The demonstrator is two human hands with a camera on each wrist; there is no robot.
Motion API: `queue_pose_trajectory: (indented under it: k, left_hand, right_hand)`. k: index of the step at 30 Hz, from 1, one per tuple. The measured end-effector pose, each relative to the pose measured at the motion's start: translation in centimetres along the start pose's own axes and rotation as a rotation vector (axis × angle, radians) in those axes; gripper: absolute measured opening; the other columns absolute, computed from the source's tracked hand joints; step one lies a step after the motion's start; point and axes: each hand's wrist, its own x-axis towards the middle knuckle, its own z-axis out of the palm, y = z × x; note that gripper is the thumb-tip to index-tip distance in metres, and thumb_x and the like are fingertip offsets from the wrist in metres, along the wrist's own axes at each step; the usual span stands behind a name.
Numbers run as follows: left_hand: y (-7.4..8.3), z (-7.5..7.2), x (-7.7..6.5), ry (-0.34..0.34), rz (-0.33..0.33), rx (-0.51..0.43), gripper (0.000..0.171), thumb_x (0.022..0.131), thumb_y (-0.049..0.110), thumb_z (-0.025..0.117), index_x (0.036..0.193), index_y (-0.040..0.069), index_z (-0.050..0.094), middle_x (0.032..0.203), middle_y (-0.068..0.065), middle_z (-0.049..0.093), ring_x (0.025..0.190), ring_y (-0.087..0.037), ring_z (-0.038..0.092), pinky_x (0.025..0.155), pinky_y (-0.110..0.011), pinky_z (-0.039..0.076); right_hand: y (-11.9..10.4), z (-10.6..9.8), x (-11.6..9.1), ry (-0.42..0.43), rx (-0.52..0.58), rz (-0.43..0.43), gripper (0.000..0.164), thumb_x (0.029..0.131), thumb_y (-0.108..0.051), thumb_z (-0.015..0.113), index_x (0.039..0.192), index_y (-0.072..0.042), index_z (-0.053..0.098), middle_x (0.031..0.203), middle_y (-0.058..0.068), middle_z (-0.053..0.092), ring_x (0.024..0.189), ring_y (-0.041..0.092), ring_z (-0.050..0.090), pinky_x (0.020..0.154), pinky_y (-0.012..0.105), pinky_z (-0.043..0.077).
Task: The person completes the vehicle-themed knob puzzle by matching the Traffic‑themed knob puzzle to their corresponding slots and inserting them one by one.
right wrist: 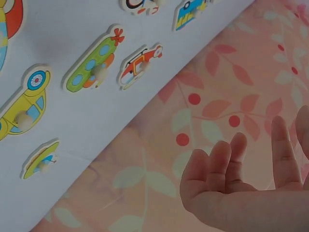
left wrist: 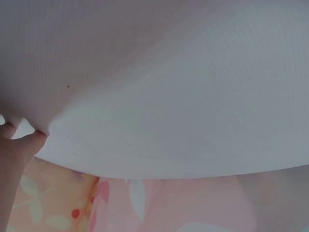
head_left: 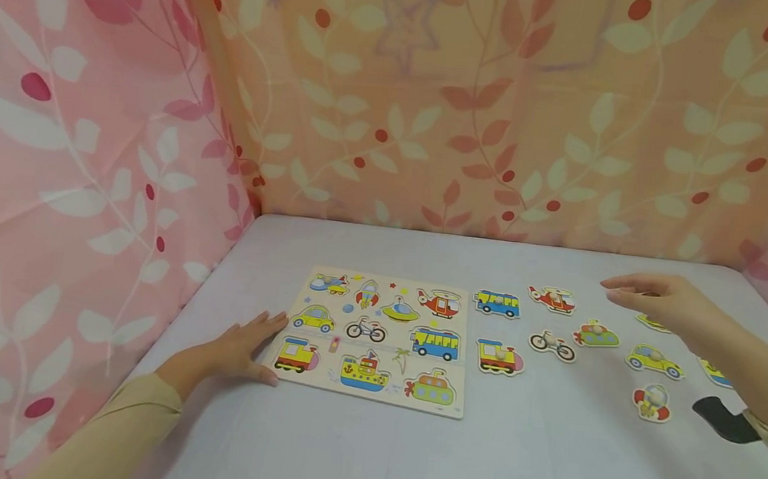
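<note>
A wooden peg puzzle board [head_left: 368, 404] with printed vehicles lies flat on the table. My left hand [head_left: 241, 349] is at its left edge, thumb and fingers spread along that side; the left wrist view has the hand [left wrist: 21, 145] only at its margin. My right hand [head_left: 650, 292] hovers above the loose pieces at the right, fingers loosely bent and holding nothing. Below and around it lie the flying saucer piece [right wrist: 39, 159], the yellow car piece [head_left: 655, 361], the green submarine piece [head_left: 598, 336] and the red helicopter piece [head_left: 554, 300].
Nearer the board are the bus piece [head_left: 497, 304], the bicycle piece [head_left: 552, 347] and the train piece [head_left: 499, 357]. A rocket piece [head_left: 651, 404] and a partly hidden ship piece [head_left: 714, 371] lie right. A black object [head_left: 726, 420] is beside the right sleeve. Patterned curtains [head_left: 478, 125] surround the table.
</note>
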Motion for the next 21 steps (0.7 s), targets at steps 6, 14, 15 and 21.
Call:
queue_pose_trajectory:
  k: [6,14,15,21]
  left_hand:
    - [0.0,0.0,-0.1,0.002,0.008,-0.002,0.11,0.07,0.047,0.083,0.153,0.003,0.025,0.159,-0.019,0.02,0.145,-0.044,0.007,0.108,-0.071,0.006]
    - [0.4,-0.3,-0.3,-0.003,0.003,-0.013,0.109,0.071,0.045,0.084,0.153,0.004,0.025,0.159,-0.019,0.02,0.145,-0.044,0.006,0.108,-0.07,0.005]
    - [0.5,-0.3,-0.3,-0.003,0.002,-0.013,0.109,0.071,0.045,0.084,0.153,0.003,0.025,0.159,-0.019,0.02,0.145,-0.044,0.006,0.108,-0.07,0.005]
    - [0.5,-0.2,-0.5,-0.001,-0.002,-0.003,0.109,0.071,0.046,0.083,0.152,0.003,0.026,0.158,-0.02,0.02,0.144,-0.045,0.007,0.108,-0.07,0.006]
  right_hand:
    - [1.7,-0.3,-1.1,0.038,-0.069,-0.012,0.048,0.1,-0.033,0.056,0.136,-0.002,0.052,0.131,0.029,0.053,0.107,0.024,0.058,0.087,0.054,0.048]
    - [4.4,-0.4,-2.4,0.081,-0.07,0.021,0.034,0.096,-0.034,0.061,0.126,-0.016,0.061,0.12,0.018,0.064,0.087,-0.01,0.052,0.078,0.04,0.052]
    - [4.8,-0.3,-2.5,0.083,-0.051,0.023,0.035,0.096,-0.033,0.062,0.126,-0.014,0.062,0.119,0.018,0.064,0.086,-0.01,0.053,0.078,0.043,0.053]
    - [6.7,0.9,-3.2,0.108,0.045,0.083,0.034,0.095,-0.028,0.065,0.12,-0.006,0.067,0.122,0.033,0.054,0.083,-0.002,0.056,0.077,0.044,0.057]
